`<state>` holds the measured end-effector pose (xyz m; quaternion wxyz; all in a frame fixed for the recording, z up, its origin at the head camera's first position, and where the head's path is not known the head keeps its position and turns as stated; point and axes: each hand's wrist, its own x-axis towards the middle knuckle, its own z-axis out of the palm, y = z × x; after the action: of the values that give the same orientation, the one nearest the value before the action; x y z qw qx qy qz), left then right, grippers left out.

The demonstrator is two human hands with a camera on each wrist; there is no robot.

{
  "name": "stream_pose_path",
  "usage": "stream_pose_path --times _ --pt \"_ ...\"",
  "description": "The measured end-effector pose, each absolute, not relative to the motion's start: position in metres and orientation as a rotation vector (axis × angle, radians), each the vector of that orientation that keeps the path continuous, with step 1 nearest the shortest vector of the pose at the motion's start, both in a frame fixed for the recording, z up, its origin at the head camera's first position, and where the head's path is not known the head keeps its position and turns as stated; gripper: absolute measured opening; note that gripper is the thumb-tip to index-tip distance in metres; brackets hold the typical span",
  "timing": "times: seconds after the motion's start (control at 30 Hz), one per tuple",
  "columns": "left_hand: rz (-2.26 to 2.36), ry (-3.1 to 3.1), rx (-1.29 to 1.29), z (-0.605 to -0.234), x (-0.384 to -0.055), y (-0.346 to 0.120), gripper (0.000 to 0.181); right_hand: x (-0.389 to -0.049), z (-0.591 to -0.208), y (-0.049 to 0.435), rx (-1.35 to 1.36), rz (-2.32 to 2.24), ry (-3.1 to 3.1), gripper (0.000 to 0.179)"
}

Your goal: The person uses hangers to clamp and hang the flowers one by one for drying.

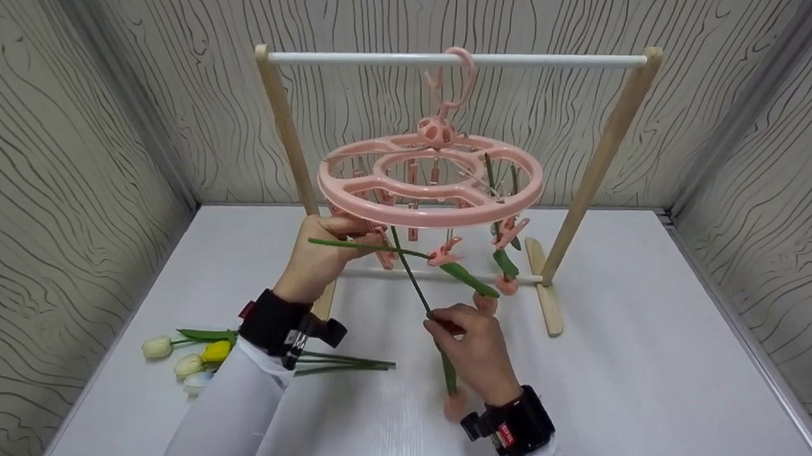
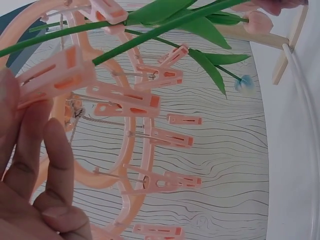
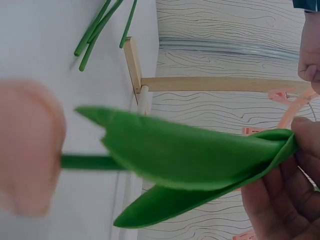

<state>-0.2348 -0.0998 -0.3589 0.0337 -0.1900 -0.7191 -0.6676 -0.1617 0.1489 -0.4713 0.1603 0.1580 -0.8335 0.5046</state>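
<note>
My left hand holds a pink clothespin hanging from the round pink drying hanger. My right hand pinches the green stem of an artificial pink tulip, bloom downward. Its stem end reaches up to the held clothespin; the left wrist view shows the end at the clip's tip. In the right wrist view its leaves lie between the blurred bloom and my fingers. Another clip grips a second pink tulip, its stem jutting left across the held stem.
The hanger hooks over a white rod on a wooden stand. Another pink tulip hangs at the right, and a blue tulip shows behind. White tulips and a yellow tulip lie on the table at left.
</note>
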Motion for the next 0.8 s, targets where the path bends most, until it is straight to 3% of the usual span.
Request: stream_pose_path --times 0.43,0.8 --pt "-2.002 -2.208 -0.707 -0.364 -0.233 -0.096 0.014 -0.175 -0.454 0.123 0.395 1.503 -2.249 0.006" --pt "-2.198 -2.125 -0.374 -0.377 -0.229 -0.090 0.022 -0.191 -0.439 0.096 0.338 1.722 -2.052 0.013"
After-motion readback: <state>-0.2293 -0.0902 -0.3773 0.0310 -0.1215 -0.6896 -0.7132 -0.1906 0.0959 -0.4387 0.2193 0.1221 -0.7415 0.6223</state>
